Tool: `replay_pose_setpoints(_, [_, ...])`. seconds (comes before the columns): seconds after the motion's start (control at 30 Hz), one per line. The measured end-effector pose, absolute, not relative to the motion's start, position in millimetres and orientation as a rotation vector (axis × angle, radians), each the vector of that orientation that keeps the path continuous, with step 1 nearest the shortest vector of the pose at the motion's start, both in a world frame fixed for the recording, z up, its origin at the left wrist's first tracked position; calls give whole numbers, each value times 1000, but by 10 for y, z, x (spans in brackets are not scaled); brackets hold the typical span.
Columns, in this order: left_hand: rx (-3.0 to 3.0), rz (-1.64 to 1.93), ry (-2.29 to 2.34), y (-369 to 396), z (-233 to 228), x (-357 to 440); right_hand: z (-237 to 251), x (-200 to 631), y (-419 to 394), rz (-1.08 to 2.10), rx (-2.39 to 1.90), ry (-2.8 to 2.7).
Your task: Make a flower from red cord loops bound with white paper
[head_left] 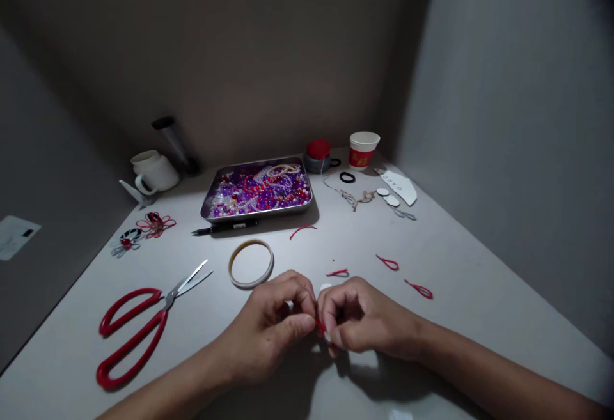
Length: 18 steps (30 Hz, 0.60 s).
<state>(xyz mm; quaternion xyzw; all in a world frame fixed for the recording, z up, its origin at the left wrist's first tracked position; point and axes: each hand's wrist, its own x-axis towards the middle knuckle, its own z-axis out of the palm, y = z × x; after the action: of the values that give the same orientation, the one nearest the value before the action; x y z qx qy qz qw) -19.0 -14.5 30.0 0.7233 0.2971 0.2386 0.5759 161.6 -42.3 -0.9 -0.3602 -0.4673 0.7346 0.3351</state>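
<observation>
My left hand [281, 321] pinches a short red cord [320, 325] between thumb and fingertips. Close against it, my right hand [367, 321] is closed on the cord's other end, with a small white piece [328, 337] showing at its fingertips. The fingers hide most of both. Just beyond the hands lies a folded bit of red cord [338, 273]. Two red cord loops [387, 263] rest to the right, and a loose red strand [303, 230] curves farther back. To the left, a white roll of tape [272, 265] lies flat.
Red-handled scissors [167, 298] lie spread at left, near wire-like flowers [156, 223]. A metal tray [254, 217] of beads stands behind a pen [225, 228]. At the back are a white pot [158, 174], a red spool [318, 148] and a paper cup [362, 151]. White discs [392, 201] lie right.
</observation>
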Motion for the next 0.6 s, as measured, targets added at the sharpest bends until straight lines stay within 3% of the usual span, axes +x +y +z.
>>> replay_pose_setpoints(0.4, [1186,427,998,-148,240,-165,58,1609,-398,1873,-1088,-1058])
replay_pose_setpoints(0.5, [1324,466,1003,-149,225,-196,38,1625,-379,2008,-1060,-893])
replay_pose_setpoints(0.6, [1837,775,897,-178,232,-247,30,1630,-383,2145,-990,-690])
